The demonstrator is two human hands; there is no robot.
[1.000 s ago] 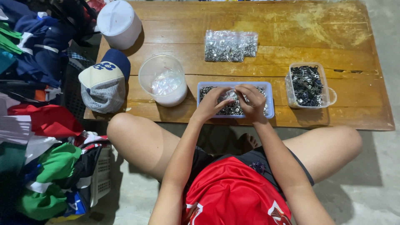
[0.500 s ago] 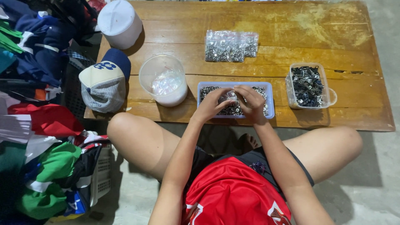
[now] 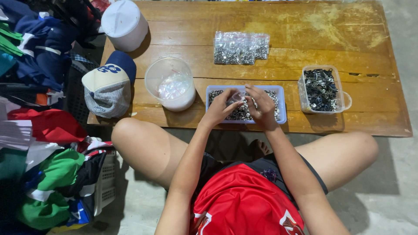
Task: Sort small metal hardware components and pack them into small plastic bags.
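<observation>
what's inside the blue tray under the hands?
The blue tray holds a layer of small silvery metal pieces, too small to identify. The left hand and right hand cover its middle, pinching a small clear bag between them.

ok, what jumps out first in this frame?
Both hands meet over the shallow blue tray of small silvery metal parts at the near edge of the wooden table; left hand and right hand pinch a small clear bag. Left of the tray stands a clear tub, right a container of dark parts.
</observation>
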